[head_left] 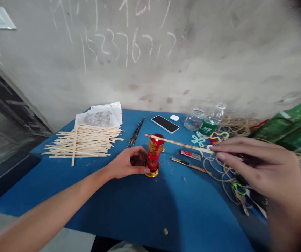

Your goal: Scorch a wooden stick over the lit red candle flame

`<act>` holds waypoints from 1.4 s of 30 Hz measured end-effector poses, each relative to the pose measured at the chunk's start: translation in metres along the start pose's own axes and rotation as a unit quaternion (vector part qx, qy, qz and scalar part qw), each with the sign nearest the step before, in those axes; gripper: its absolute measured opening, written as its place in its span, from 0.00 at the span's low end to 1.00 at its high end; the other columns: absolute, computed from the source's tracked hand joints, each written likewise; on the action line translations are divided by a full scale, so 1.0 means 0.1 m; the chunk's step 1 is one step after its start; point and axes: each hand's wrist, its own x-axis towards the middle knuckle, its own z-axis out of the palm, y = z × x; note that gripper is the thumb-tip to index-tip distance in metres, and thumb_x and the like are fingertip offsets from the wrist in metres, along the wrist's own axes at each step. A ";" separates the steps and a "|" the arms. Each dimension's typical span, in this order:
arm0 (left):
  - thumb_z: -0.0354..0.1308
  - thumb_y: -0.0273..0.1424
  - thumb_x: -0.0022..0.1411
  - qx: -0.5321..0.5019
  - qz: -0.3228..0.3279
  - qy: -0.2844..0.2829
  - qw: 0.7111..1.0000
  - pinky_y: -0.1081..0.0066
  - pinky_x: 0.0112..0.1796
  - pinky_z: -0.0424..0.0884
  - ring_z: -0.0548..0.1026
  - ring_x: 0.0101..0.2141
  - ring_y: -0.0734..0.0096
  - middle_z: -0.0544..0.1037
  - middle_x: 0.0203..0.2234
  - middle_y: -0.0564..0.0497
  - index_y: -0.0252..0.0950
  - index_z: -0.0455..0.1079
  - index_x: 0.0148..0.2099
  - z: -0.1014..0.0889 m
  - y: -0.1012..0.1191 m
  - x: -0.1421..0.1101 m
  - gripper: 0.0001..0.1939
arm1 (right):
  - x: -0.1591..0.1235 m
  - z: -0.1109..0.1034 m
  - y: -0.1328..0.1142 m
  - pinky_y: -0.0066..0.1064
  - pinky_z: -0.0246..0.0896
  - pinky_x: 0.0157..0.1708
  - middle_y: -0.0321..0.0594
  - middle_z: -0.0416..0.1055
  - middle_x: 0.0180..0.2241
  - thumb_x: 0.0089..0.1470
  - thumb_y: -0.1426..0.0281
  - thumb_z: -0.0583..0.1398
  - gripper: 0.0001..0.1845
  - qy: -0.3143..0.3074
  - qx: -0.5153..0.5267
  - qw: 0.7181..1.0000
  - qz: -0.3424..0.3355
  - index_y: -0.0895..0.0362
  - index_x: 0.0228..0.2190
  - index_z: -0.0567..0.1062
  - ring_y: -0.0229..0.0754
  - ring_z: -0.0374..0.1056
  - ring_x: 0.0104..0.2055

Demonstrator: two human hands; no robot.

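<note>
A red cylinder [154, 155] with gold markings and a gold base stands upright on the blue table [129, 210]. My left hand [129, 162] grips its lower part from the left, thumb against the base. Between the thumb and fingers of my right hand [263, 168] is a thin wooden stick [179, 142], held almost level. Its far end passes across the cylinder's top; whether the two touch, I cannot tell. Many similar sticks lie in a loose pile [87, 140] left of my left hand.
Behind the cylinder lie dark patterned sticks [136, 131] and a phone [165, 124]. A small red case [190, 154] and a slim gold-edged tool [189, 165] rest to its right. Farther right are a glass jar [192, 122], a bottle [208, 127] and tangled cord [225, 173].
</note>
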 end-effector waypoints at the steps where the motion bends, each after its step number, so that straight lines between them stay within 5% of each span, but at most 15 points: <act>1: 0.81 0.48 0.59 -0.001 -0.002 0.000 1.000 0.72 0.32 0.62 0.71 0.30 0.74 0.81 0.33 0.54 0.35 0.76 0.54 0.00 0.00 0.00 0.30 | 0.00 0.00 0.00 0.29 0.81 0.43 0.30 0.88 0.39 0.63 0.68 0.73 0.08 -0.001 -0.001 1.000 0.003 0.42 0.42 0.90 0.39 0.84 0.40; 42: 0.80 0.48 0.61 0.001 0.002 0.007 1.000 0.71 0.32 0.62 0.73 0.31 0.72 0.82 0.35 0.52 0.37 0.77 0.54 0.02 -0.01 -0.01 0.29 | 0.01 0.11 -0.06 0.30 0.80 0.43 0.33 0.89 0.38 0.63 0.70 0.72 0.06 0.012 -0.011 1.000 0.003 0.45 0.40 0.90 0.40 0.85 0.39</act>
